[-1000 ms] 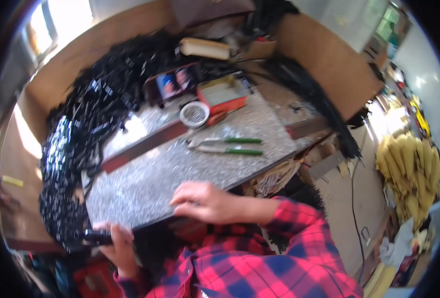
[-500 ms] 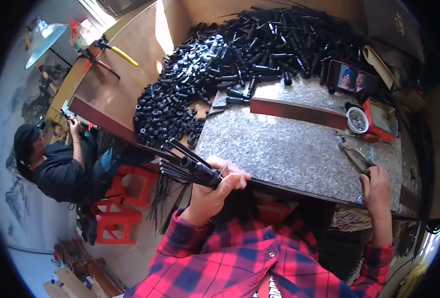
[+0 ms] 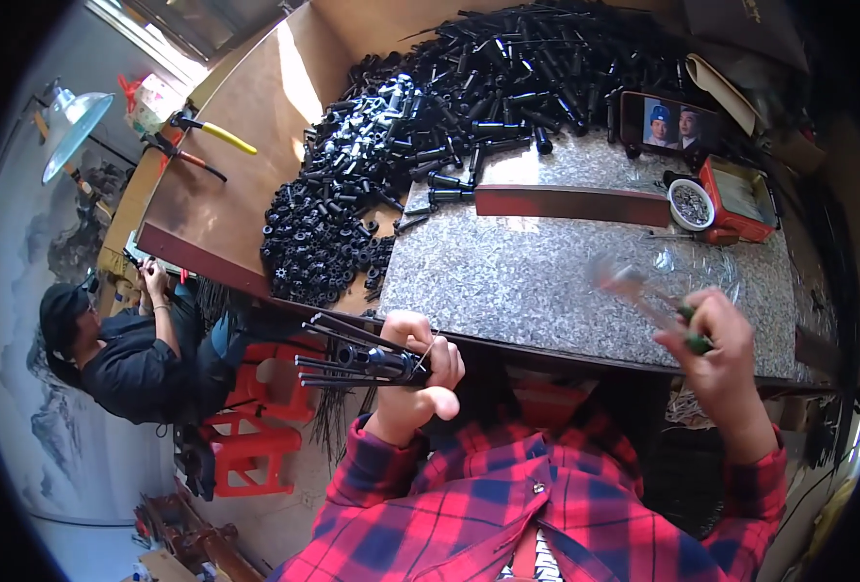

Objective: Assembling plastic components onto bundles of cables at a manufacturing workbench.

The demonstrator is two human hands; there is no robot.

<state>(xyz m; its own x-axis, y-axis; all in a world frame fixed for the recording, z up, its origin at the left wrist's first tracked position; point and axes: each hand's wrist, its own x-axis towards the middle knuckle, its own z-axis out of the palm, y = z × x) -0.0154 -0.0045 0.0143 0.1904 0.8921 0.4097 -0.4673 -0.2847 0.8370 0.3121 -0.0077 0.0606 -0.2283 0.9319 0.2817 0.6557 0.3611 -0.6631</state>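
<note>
Left hand [image 3: 418, 369] grips a glossy black tube [image 3: 383, 363] by the tabletop [image 3: 546, 281] corner, thin dark rods [image 3: 328, 382] jutting out alongside; right hand [image 3: 728, 351] clenches the pliers [image 3: 698, 343], green-handled, metal head blurred!

Holding thin black rods [image 3: 325, 365] and black tube [image 3: 376, 363] in left hand [image 3: 415, 378], gripping green-handled pliers [image 3: 698, 342] in right hand [image 3: 726, 356], at speckled tabletop [image 3: 536, 281]

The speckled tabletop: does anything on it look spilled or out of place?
Black cylinders lie loose on the tabletop, at its far left beside the heap, as if strayed. Shiny scraps, material unclear, lie scattered beyond the right hand, like litter. Nothing looks clearly broken.
</note>
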